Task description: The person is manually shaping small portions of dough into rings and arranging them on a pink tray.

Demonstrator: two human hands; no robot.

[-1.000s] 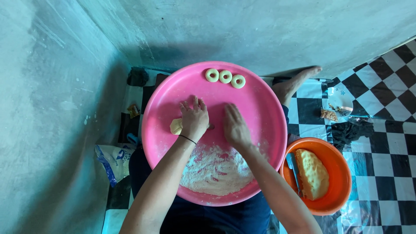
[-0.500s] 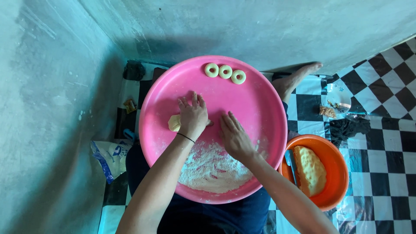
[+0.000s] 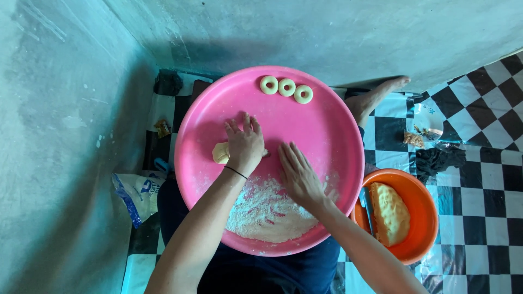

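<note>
Left hand (image 3: 245,144) lies flat, pressing a dough piece (image 3: 220,153), apparently rolling it; right hand (image 3: 298,175) rests open beside flour (image 3: 264,209); next move needs even pressure

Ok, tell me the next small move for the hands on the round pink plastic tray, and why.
Probably roll the pale dough piece onward under the left hand to lengthen it: it is short and thick, while three finished dough rings sit at the round pink plastic tray's far edge.
</note>
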